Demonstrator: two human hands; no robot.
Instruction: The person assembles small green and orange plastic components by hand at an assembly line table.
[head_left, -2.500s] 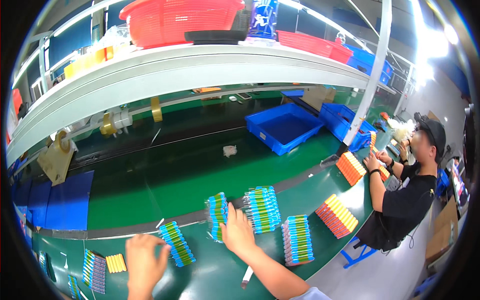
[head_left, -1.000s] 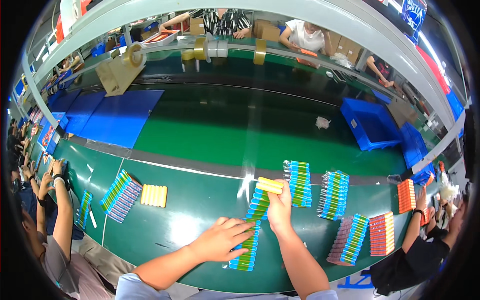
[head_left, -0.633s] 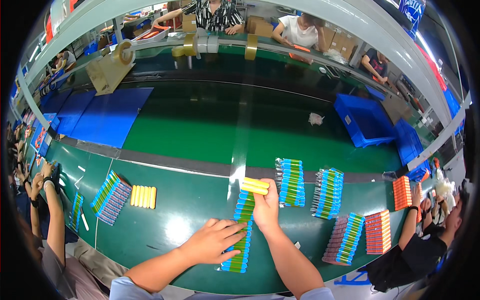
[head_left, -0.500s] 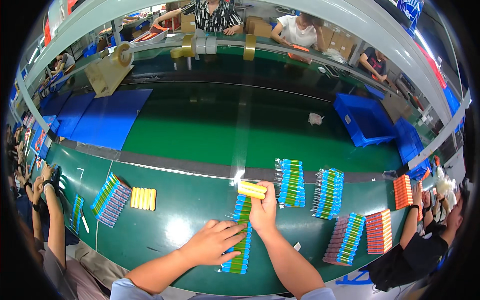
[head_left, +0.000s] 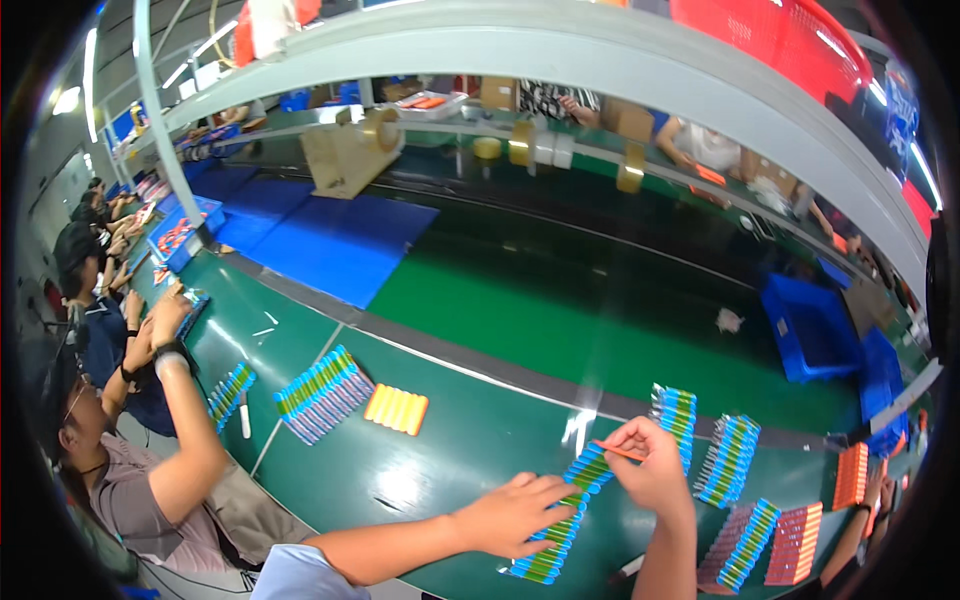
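Note:
My left hand [head_left: 518, 514] lies with spread fingers on a long row of slim blue-and-green packets [head_left: 562, 548]. Pinched in my right hand [head_left: 652, 462], above the far part of that row, is a thin orange piece [head_left: 620, 451] seen edge-on. Its exact kind is unclear. Just beyond that hand are more blue-and-green packets [head_left: 676, 412]. A block of yellow rounded bars with orange sides [head_left: 396, 410] rests to the left, beside a stack of blue, green and purple packets [head_left: 322, 394].
Further packets [head_left: 728, 460] and orange bars [head_left: 794, 544] lie on the right. Blue bins [head_left: 812, 330] stand at the far right. A metal frame beam [head_left: 560, 50] crosses overhead. A co-worker's arm [head_left: 195, 425] reaches over the table at left.
The view has swung left and tilted. My right hand has turned; the piece in it showed two yellow bars before and now shows a thin orange edge. My left hand remains on the row.

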